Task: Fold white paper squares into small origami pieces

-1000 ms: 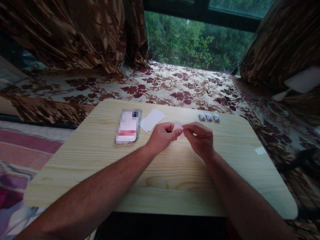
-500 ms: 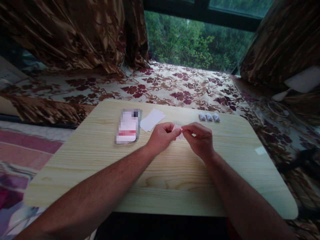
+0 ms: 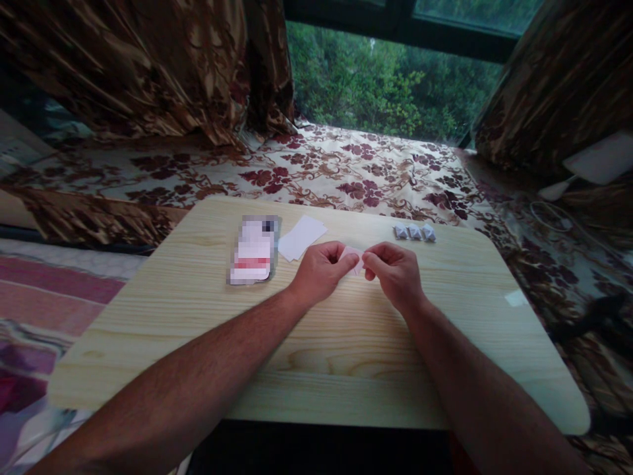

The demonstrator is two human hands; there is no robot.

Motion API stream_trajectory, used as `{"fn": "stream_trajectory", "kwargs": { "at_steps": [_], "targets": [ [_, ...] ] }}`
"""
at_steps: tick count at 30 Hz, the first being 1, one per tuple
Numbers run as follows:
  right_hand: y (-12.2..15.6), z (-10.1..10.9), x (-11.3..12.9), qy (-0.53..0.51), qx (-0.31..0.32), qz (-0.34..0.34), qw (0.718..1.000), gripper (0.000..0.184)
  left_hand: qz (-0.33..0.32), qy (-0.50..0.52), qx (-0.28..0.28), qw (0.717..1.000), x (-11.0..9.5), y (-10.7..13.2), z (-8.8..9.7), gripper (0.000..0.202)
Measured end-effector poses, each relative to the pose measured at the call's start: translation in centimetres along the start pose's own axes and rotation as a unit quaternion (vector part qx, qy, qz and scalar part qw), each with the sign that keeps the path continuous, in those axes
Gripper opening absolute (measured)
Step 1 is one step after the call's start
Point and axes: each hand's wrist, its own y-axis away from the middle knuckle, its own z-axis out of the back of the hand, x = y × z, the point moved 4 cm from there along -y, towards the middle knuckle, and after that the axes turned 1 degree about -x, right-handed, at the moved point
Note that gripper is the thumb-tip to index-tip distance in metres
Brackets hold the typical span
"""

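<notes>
A small folded piece of white paper [image 3: 352, 252] is held up over the middle of the table. My left hand [image 3: 321, 270] pinches its left side between thumb and fingers. On its right edge, the thumb and forefinger of my right hand [image 3: 395, 267] are closed together, the other fingers curled in. Both hands partly cover the paper, so its full folded shape is hidden. Beyond my right hand, three folded paper pieces [image 3: 415, 232] with pointed tops stand in a row. Loose white paper sheets [image 3: 302, 237] lie overlapping beyond my left hand.
A pixelated, phone-like object [image 3: 253, 251] lies left of the sheets. The pale wooden table [image 3: 346, 389] has rounded corners, with a small whitish patch [image 3: 515, 298] near its right edge. Behind it spreads a floral cloth [image 3: 361, 171] below a window; a white lamp-like object [image 3: 598, 158] is at right.
My right hand's fingers have shifted slightly at the paper's right edge and curled in more. The left hand stays nearly still, and more of the paper shows between the hands.
</notes>
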Motion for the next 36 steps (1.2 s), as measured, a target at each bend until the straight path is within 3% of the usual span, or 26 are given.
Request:
{"fn": "stream_trajectory", "kwargs": {
  "at_steps": [19, 31, 36],
  "targets": [
    [-0.08, 0.19, -0.78, 0.033, 0.02, 0.008, 0.999, 0.015, -0.005, -0.055, 0.008, 0.998, -0.01, 0.03, -0.02, 0.033],
    [-0.08, 0.19, -0.83, 0.104, 0.023, 0.019, 0.994, 0.018, 0.008, -0.089, 0.02, 0.996, 0.13, -0.03, 0.12, 0.029],
    [0.01, 0.11, -0.9, 0.111, 0.029, 0.025, 0.993, 0.018, 0.026, -0.067, 0.023, 0.997, 0.23, 0.02, 0.15, 0.027]
  ]
}}
